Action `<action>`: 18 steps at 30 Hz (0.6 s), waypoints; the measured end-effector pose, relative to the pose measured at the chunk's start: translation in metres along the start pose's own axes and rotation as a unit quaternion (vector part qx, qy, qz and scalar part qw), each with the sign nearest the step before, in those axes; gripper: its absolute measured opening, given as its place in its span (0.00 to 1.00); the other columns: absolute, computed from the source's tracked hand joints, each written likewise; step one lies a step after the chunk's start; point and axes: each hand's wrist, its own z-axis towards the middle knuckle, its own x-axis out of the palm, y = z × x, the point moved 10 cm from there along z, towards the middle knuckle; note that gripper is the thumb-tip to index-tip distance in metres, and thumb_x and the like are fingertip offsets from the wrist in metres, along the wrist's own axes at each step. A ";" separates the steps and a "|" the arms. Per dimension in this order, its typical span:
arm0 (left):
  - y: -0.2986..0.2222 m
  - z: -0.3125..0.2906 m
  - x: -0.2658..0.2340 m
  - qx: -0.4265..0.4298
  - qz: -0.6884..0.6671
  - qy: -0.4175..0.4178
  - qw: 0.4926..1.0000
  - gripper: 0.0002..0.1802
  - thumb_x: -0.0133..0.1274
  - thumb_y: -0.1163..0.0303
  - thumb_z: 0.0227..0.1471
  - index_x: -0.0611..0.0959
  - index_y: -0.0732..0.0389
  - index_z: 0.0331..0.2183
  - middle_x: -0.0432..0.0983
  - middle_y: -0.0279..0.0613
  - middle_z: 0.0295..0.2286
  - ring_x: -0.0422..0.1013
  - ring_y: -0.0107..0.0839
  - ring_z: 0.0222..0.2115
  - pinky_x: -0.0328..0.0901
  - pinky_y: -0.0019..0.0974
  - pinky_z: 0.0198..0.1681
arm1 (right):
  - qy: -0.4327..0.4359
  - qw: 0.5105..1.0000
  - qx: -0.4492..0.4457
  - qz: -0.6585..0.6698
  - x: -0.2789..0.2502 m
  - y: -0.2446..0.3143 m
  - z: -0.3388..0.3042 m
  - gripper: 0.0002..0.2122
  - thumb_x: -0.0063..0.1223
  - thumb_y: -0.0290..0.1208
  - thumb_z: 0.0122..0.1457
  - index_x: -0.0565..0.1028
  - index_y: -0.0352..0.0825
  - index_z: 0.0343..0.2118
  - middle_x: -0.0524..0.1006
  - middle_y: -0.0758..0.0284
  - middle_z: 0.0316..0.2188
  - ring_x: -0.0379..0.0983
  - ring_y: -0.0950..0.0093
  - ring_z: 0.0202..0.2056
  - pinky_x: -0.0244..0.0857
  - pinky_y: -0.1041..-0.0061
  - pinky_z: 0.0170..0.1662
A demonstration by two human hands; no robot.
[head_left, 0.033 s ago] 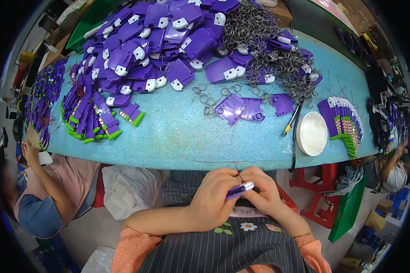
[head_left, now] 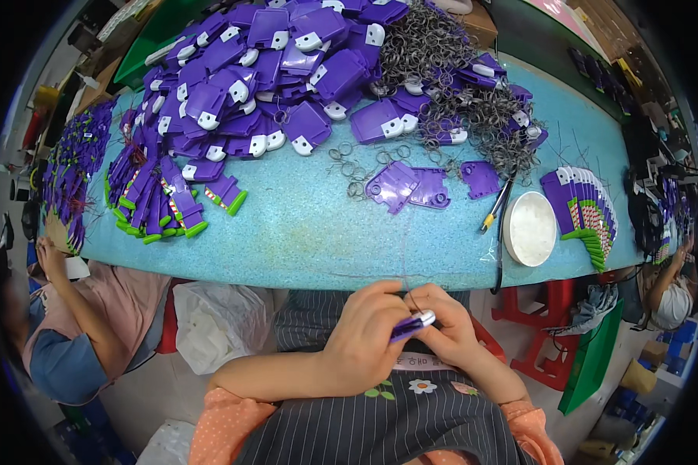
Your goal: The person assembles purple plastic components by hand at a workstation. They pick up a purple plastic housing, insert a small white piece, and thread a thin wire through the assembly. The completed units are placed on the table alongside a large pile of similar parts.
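Blue table (head_left: 287, 240): near edge bows across the frame below the middle; a broad stretch of surface before the heaps gives the widest room.
Purple part pile (head_left: 265, 70): upper left to upper centre, bounding that room.
Ring heap (head_left: 485, 112): upper right of centre.
Left hand (head_left: 364, 325): lower centre, at the near edge, gripping the held piece.
Right hand (head_left: 446, 324): opposite, fingers bent in at the white end; whether they pinch it, I cannot tell.
Green-ended fan (head_left: 582, 205): right, near the table's right edge.
White bowl (head_left: 531, 229): just left of the fan.
Held piece (head_left: 405, 330): lower centre, between the hands; white end toward upper right, visible long axis slanting from lower left.
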 end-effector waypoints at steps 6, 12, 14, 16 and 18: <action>-0.009 -0.001 0.007 0.021 0.046 0.027 0.998 0.19 0.58 0.75 0.42 0.70 0.69 0.37 0.64 0.54 0.38 0.62 0.57 0.47 0.58 0.54 0.51 | -0.052 0.984 -0.024 0.170 -0.004 0.005 -0.007 0.09 0.54 0.22 0.52 0.72 0.28 0.37 0.71 0.60 0.36 0.69 0.70 0.38 0.62 0.73 0.42; 0.014 0.018 -0.011 -0.058 0.009 0.123 0.991 0.29 0.57 0.64 0.47 0.65 0.70 0.45 0.61 0.60 0.44 0.57 0.58 0.52 0.53 0.50 0.55 | -0.150 0.988 -0.007 -0.025 -0.069 0.053 -0.026 0.09 0.52 0.20 0.50 0.71 0.29 0.35 0.72 0.63 0.32 0.69 0.73 0.33 0.63 0.75 0.39; 0.030 0.043 -0.055 -0.048 0.161 0.047 0.985 0.30 0.57 0.70 0.45 0.65 0.69 0.48 0.63 0.58 0.46 0.61 0.51 0.50 0.56 0.44 0.53 | -0.314 0.947 -0.019 -0.062 -0.130 0.070 -0.052 0.09 0.51 0.19 0.49 0.71 0.30 0.35 0.72 0.67 0.32 0.68 0.78 0.32 0.62 0.78 0.37; 0.056 0.081 -0.091 0.004 0.311 -0.052 0.949 0.25 0.52 0.77 0.43 0.69 0.70 0.46 0.67 0.56 0.44 0.64 0.50 0.45 0.60 0.44 0.48 | -0.392 0.901 -0.062 -0.176 -0.189 0.088 -0.063 0.08 0.50 0.21 0.54 0.70 0.30 0.38 0.72 0.69 0.33 0.67 0.82 0.35 0.61 0.84 0.38; 0.093 0.107 -0.093 0.015 0.434 0.041 0.900 0.28 0.52 0.80 0.38 0.68 0.69 0.46 0.66 0.54 0.45 0.63 0.50 0.44 0.60 0.43 0.46 | -0.468 0.859 -0.093 -0.185 -0.239 0.090 -0.059 0.09 0.52 0.21 0.55 0.70 0.30 0.39 0.72 0.70 0.33 0.67 0.84 0.35 0.61 0.86 0.38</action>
